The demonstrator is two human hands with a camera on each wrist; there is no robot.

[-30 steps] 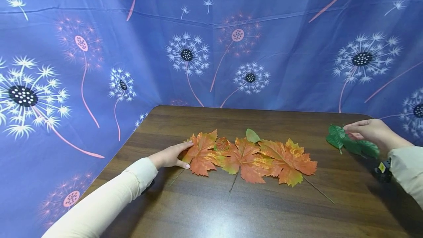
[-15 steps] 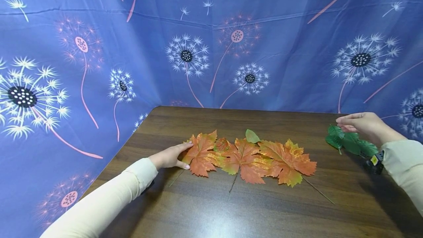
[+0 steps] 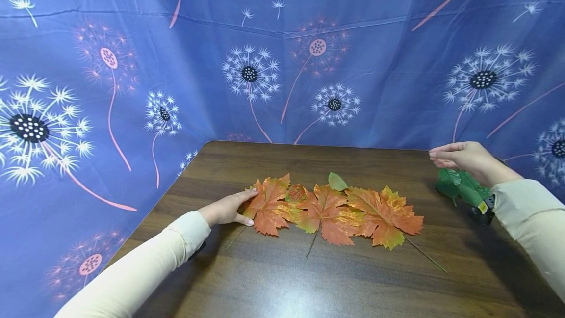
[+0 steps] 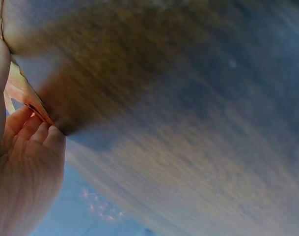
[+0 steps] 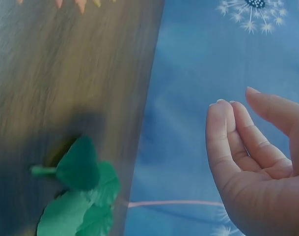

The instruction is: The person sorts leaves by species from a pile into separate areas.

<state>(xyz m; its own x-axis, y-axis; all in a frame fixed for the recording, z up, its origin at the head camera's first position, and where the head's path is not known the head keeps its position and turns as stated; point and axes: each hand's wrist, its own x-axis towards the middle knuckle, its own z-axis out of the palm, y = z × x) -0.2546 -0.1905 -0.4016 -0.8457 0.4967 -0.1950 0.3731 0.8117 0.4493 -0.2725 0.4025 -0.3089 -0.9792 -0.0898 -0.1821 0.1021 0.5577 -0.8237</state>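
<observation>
My left hand rests at the left edge of an orange artificial maple leaf, its fingers relaxed and touching it. Two more orange maple leaves, one in the middle and one to the right, overlap in a row with it, stems toward me. A small red-green leaf and a small yellow-green leaf lie among them. My right hand is raised above the table's far right, holding nothing, fingers loosely curved. Below it lies a green leaf sprig, partly hidden by that arm in the head view.
A brown wood-grain table carries the leaves. Behind and to the left hangs a blue cloth printed with dandelions. A small black device sits under the right wrist.
My right hand has come off the green sprig and moved up and to the left. The sprig stays on the table. My left hand and the orange leaves have not moved.
</observation>
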